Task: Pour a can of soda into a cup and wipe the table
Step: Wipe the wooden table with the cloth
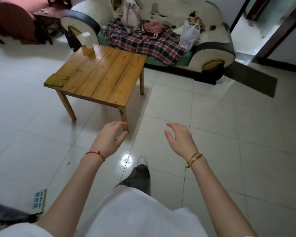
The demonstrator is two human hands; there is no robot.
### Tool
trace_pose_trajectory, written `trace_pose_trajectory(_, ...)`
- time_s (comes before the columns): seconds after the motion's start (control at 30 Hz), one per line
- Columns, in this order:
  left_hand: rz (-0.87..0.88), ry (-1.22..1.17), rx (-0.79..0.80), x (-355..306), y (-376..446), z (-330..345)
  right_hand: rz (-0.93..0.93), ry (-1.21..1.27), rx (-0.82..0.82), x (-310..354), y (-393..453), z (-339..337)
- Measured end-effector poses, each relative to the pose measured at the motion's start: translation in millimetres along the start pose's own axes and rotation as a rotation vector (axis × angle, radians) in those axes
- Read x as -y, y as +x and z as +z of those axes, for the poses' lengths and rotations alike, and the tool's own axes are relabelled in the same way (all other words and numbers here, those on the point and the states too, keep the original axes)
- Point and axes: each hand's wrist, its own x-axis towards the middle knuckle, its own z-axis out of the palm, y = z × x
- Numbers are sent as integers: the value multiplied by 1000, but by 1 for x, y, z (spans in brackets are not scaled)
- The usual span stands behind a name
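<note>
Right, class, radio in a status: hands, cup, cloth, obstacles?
Left hand, right hand open, empty. Cup and cloth on table, untouched. Path clear.

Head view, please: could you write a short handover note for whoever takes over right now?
Left hand: open, empty, held above the floor.
Right hand: open, empty.
Things: white cup at the far left corner of the wooden table, on or behind a blurred yellowish item I cannot identify; folded olive cloth on the near left corner.
Done: nothing visible.
Left: approach, pour, wipe.
</note>
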Motion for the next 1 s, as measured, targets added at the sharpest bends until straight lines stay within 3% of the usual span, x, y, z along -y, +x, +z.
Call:
trace_pose_trajectory(0.53,78,-2,-4,-29,316,-33,3,34,-93,-40,292,-97)
trace_pose_trajectory(1.0,-49,99,-98,-49,506,-30,-104,22,-16,-97,504,-127)
